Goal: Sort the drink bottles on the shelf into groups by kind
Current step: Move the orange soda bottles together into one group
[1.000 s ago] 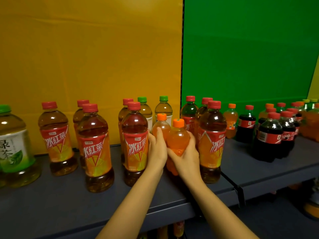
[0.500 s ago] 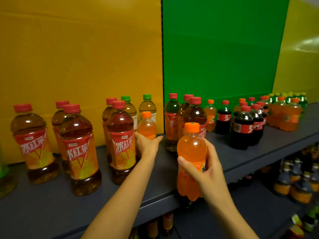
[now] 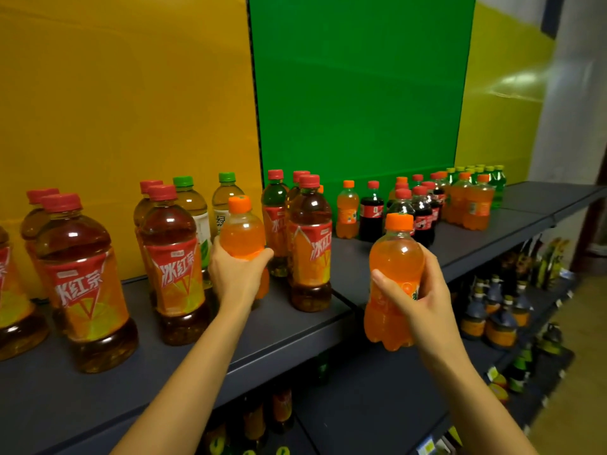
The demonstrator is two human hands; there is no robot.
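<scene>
Right orange bottle (image 3: pixel 395 257), lower right of centre, is held upright in front of the shelf (image 3: pixel 279 323) edge. The right hand (image 3: pixel 423 300) is curled round its label band, thumb across the front. Left orange bottle (image 3: pixel 243 234), at mid-frame, stands upright among the iced tea bottles (image 3: pixel 174 257). The left hand (image 3: pixel 238 274) is wrapped round its lower half from the near side, and whether its base touches the shelf is hidden. The cluster of orange bottles (image 3: pixel 469 205) lies up and to the right of both grips, beyond the cola bottles (image 3: pixel 422 211). The right hand is the nearer one, so its bottle probably goes first, carried upright past the cola caps.
</scene>
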